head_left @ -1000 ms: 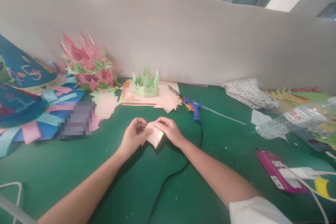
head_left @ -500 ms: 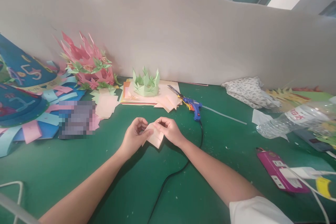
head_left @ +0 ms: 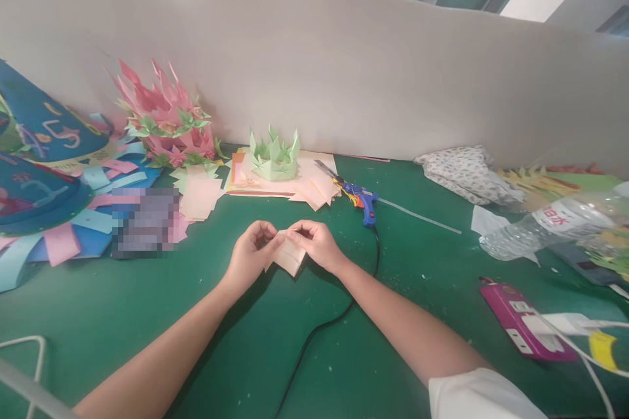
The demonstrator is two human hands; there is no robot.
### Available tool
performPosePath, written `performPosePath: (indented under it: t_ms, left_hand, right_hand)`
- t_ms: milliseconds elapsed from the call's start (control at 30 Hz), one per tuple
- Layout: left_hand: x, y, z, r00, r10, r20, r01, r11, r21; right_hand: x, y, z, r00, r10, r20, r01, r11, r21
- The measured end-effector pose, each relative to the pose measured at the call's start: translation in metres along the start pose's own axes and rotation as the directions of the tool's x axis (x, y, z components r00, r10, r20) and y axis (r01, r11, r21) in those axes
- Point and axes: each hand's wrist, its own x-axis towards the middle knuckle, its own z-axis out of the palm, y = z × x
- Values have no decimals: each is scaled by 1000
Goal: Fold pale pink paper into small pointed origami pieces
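Observation:
Between my two hands is a small piece of pale peach folded paper [head_left: 291, 258], held just over the green table. My left hand [head_left: 254, 254] pinches its left side between thumb and fingers. On the upper right edge, my right hand [head_left: 314, 243] pinches it too, with the thumb tip close to the other thumb. Creases show across the paper, and its lower corner points towards me. The fingertips behind the paper are hidden. Beyond my hands stands a green folded-paper crown [head_left: 275, 156] on a stack of coloured sheets [head_left: 309, 170].
A blue hot glue gun [head_left: 364, 200] with scissors [head_left: 327, 171] beside it lies past my right hand; its black cord [head_left: 319, 327] runs towards me. Paper crowns [head_left: 171, 124] and blue party hats [head_left: 54, 124] stand left. A plastic bottle [head_left: 555, 219] and pink power strip [head_left: 525, 321] lie right.
The folded paper has tilted slightly between my fingers, and a crease now shows more plainly across it. Both hands stay in nearly the same place.

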Motion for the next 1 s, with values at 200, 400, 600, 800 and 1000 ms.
performPosePath:
  t_ms: [200, 400, 600, 800, 1000]
  left_hand:
    - [2, -2, -1, 999, -34, 24, 35, 998, -54]
    - [1, 3, -1, 994, -106, 9, 106, 994, -33]
    - [0, 8, 0, 978, -210, 2, 210, 976, -52]
    - [-1, 7, 1, 970, -241, 5, 240, 964, -112]
    - [-1, 5, 0, 973, -229, 15, 227, 953, -203]
  right_hand:
    - [-1, -1, 0, 999, 27, 37, -28, 999, 24]
    - [0, -1, -1, 999, 32, 31, -33, 999, 24]
    - [-1, -5, -2, 998, 54, 20, -54, 998, 30]
    - [0, -6, -2, 996, 84, 9, -84, 994, 75]
    - [-2, -5, -2, 992, 101, 81, -111, 984, 139]
